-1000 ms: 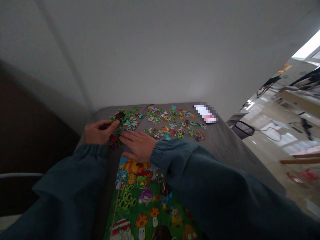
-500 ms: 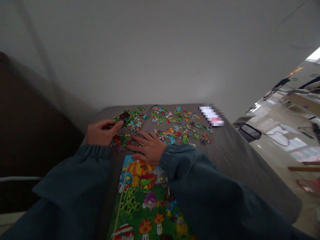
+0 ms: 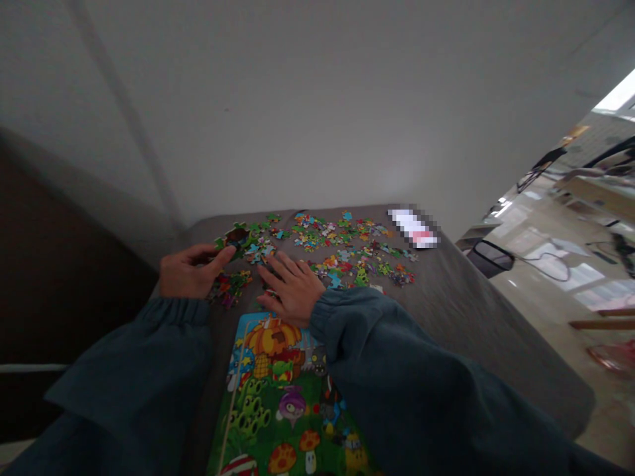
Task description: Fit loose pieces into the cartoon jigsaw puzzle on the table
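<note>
The lower edge of the cartoon picture sheet is cut off by the frame and partly covered by the right sleeve; a pixelated white patch at the table's far corner is unreadable. The left hand pinches a joined green cluster of pieces at the far left of the grey cloth-covered table. The right hand lies flat, fingers spread, on the cloth among loose, knobbed puzzle pieces, holding nothing.

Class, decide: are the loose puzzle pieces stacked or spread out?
Spread out: the loose puzzle pieces lie scattered flat across the grey table.
</note>
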`<state>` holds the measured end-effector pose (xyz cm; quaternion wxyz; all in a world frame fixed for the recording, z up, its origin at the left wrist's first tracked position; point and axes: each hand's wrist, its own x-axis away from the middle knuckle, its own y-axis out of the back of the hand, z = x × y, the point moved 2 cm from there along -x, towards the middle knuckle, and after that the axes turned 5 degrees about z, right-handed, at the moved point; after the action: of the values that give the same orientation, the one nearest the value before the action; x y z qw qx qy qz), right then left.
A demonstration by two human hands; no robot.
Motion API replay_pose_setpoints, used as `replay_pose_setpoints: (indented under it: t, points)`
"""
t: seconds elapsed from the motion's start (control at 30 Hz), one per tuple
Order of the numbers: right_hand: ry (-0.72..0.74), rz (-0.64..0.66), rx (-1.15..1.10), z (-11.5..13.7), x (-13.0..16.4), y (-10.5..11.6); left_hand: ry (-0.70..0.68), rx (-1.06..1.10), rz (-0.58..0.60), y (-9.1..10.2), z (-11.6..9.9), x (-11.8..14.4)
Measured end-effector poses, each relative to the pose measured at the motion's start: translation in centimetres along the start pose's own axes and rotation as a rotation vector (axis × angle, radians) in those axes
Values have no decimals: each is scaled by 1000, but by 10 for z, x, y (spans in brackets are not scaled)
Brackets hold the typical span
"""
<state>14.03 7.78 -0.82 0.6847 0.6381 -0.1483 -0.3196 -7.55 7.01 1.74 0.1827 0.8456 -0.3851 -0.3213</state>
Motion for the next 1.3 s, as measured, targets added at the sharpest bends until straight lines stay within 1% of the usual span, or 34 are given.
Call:
replay_pose_setpoints:
  t: [0.13,0.2,0.27,0.37,0.5,0.67,0.8,0.87,0.97,1.03,1.1,1.2,1.3]
  points:
    - [14,39,-12,0,-1,-4,11,32,-50,-1,4,-4]
    - [40,17,-15,-1,-3,-3,27,49,-77,-2,7,-8]
    - [34,-23,-17,-2,-7,-1,38,59,-88,-3,11,-11]
    - [-1,-57,-5,-4,-17,2,38,63,-75,-3,15,-14]
    - [26,1,16,-4,-28,0,39,63,-52,-3,17,-14]
    - [56,21,25,-2,-22,-6,38,54,-44,-2,18,-13]
    - [112,11,1,0,-19,-1,42,53,-39,-2,18,-14]
    - [96,-22,-29,0,-19,1,42,56,-37,-2,17,-13]
    - [29,-65,-44,-3,-20,0,37,58,-46,0,13,-9]
    - [25,-37,-44,-3,-21,-4,35,56,-49,1,11,-8]
    - [57,-6,-63,-1,-21,-6,35,48,-48,0,12,-9]
    - [83,-5,-102,0,-20,-2,41,39,-51,0,15,-12]
    - [32,6,-106,-3,-19,13,50,43,-59,0,16,-12]
